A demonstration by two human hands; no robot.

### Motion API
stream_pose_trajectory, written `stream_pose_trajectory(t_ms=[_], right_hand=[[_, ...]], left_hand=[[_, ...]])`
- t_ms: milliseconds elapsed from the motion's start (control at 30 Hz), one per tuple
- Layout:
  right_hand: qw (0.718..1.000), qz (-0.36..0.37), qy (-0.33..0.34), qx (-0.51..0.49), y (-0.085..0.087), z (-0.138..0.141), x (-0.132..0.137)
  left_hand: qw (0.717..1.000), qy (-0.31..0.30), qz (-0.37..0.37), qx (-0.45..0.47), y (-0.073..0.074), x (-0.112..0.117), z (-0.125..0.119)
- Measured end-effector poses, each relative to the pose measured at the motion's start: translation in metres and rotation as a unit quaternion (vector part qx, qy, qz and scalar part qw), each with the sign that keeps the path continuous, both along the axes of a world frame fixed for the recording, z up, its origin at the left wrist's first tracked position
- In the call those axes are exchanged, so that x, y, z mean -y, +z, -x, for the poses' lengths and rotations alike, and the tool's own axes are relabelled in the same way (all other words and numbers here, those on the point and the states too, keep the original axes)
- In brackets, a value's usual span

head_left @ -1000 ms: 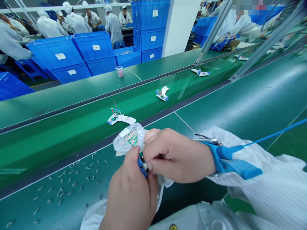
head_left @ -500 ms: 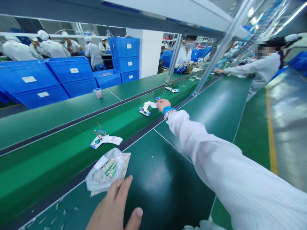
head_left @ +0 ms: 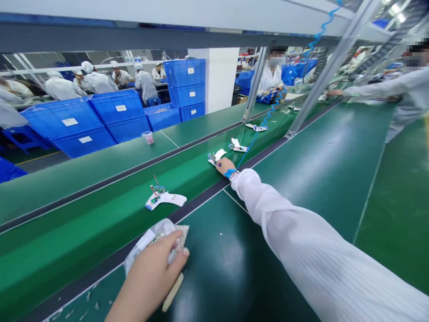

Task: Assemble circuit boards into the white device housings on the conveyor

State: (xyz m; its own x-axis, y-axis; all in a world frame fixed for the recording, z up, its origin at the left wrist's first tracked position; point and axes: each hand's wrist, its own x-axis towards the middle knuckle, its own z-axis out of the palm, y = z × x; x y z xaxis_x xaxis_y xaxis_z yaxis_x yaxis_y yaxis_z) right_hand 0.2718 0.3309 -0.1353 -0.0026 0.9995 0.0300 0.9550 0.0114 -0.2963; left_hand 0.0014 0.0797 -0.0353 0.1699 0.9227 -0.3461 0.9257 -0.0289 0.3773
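Note:
My right hand [head_left: 225, 166] reaches far over the green belt, fingers closed at the near edge of a curved white plastic part with a small circuit board [head_left: 217, 156]. The fingertips are partly hidden. My left hand [head_left: 154, 264] hovers over or rests on a clear plastic bag of small pieces [head_left: 142, 246], with thumb and fingers apart. It covers most of the bag; whether it touches the contents is not visible. Another white curved part with wires and a board [head_left: 167, 198] lies on the belt between my hands. A similar part [head_left: 238, 146] lies just beyond my right hand.
Farther along the green belt [head_left: 110, 212] is another white part [head_left: 256, 128]. A small cup with pink contents [head_left: 148, 137] stands on the far ledge. A metal post [head_left: 321, 78] and coiled blue hose [head_left: 275, 105] cross above. Co-workers and stacked blue bins [head_left: 185, 85] are beyond.
My right hand has drawn back toward me along the belt, and the white part beside it has turned. My left hand has moved forward over the bag. The view has swung left.

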Motion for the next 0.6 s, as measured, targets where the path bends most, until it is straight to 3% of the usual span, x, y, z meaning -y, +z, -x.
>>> stream_pose_trajectory(t_ms=[133,267,333,467,600], right_hand=[[0.999,-0.039,0.025,0.004,0.004,-0.002,0.028],[0.994,-0.097,0.055,-0.01,0.002,-0.015,0.108],[0.99,-0.116,0.071,-0.019,0.0,-0.024,0.154],[0.984,-0.15,0.091,-0.029,-0.008,-0.035,0.221],[0.976,-0.185,0.104,-0.041,-0.013,-0.033,0.236]], left_hand=[[0.998,0.043,-0.018,-0.043,-0.005,-0.054,0.012],[0.987,0.093,-0.051,-0.117,-0.036,-0.109,0.03],[0.986,0.079,-0.061,-0.137,-0.052,-0.13,0.035],[0.987,0.006,-0.067,-0.143,-0.069,-0.154,0.036],[0.986,-0.038,-0.096,-0.131,-0.063,-0.155,0.028]])
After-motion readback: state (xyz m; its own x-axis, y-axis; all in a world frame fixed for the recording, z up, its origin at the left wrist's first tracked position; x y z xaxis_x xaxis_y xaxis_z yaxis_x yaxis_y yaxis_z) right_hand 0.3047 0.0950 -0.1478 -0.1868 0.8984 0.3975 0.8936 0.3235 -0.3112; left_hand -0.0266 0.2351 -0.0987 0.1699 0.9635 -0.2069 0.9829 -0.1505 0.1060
